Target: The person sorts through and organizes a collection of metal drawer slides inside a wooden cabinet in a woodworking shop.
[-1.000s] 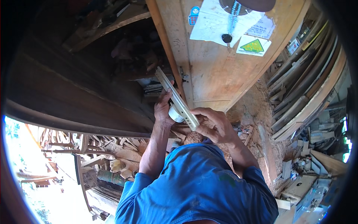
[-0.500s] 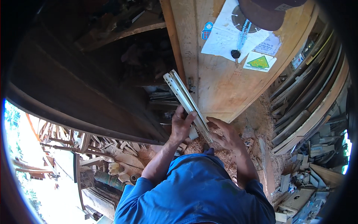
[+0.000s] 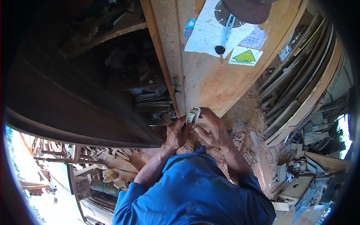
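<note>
A pair of cream-white drawer slides [image 3: 193,114] is between my two hands, in front of my chest. They are now seen almost end-on, so most of their length is hidden. My left hand [image 3: 177,134] is closed around their left side. On the other side, my right hand [image 3: 212,128] grips them with bent fingers, its thumb lying lower and nearer to me. Just beyond the slides stands a wooden cabinet door [image 3: 213,90] with a small metal latch [image 3: 175,83] near its left edge.
An open dark cabinet [image 3: 131,56] with cluttered shelves is at the left. Papers [image 3: 210,33], a string of blue beads [image 3: 227,30] and a brown cap [image 3: 247,11] hang on the door. Long boards [image 3: 303,86] lean at the right. Wood shavings and offcuts [image 3: 116,161] cover the floor.
The drawer slides have swung from a long slanting view to nearly end-on. My right hand has risen to their end, and the view has shifted slightly right.
</note>
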Available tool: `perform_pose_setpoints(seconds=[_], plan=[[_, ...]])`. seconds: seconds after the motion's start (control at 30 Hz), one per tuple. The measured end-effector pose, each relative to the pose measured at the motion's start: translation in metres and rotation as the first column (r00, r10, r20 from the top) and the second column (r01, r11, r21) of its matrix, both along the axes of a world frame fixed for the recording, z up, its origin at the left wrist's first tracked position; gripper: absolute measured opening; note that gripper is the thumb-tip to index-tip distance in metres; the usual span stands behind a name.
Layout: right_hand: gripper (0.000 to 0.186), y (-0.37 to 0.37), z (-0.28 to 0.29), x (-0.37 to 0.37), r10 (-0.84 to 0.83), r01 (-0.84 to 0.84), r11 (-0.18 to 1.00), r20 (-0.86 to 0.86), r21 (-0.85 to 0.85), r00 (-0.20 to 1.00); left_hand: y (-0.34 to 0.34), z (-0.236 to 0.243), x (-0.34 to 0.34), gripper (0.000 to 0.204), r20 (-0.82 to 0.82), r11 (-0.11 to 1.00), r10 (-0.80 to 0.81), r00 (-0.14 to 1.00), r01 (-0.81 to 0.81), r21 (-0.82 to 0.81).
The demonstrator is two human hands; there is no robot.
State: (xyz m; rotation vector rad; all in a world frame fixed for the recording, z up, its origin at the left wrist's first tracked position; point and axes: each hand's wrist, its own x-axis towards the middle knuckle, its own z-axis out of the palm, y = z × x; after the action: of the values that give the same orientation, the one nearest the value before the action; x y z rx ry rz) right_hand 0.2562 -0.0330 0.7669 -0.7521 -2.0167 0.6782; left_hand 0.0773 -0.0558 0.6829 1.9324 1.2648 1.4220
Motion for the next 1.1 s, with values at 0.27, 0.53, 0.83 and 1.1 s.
perform_pose_setpoints(seconds=[0.27, 0.53, 0.83, 1.1], plan=[[0.032, 0.003, -0.018, -0.012, 0.047, -0.046, 0.998, -0.032, 0.029, 0.998, -0.003, -0.015, -0.007, 0.042, -0.168, 0.996, 0.044, 0.985, -0.031, 0.082], [0.042, 0.004, -0.017, -0.014, 0.113, -0.116, 0.977, 0.023, 0.181, 0.993, -0.001, -0.012, -0.013, 0.040, -0.169, 0.988, 0.071, 0.983, -0.045, 0.150], [0.040, 0.012, -0.021, -0.019, 0.162, -0.159, 0.981, -0.022, 0.113, 0.987, -0.001, -0.024, -0.018, 0.041, -0.137, 0.992, 0.053, 0.989, -0.036, 0.121], [0.038, -0.002, -0.092, -0.008, -0.044, 0.025, 0.985, -0.105, -0.173, 0.994, -0.013, -0.026, -0.004, 0.021, 0.002, 0.999, 0.003, 1.000, -0.003, 0.040]])
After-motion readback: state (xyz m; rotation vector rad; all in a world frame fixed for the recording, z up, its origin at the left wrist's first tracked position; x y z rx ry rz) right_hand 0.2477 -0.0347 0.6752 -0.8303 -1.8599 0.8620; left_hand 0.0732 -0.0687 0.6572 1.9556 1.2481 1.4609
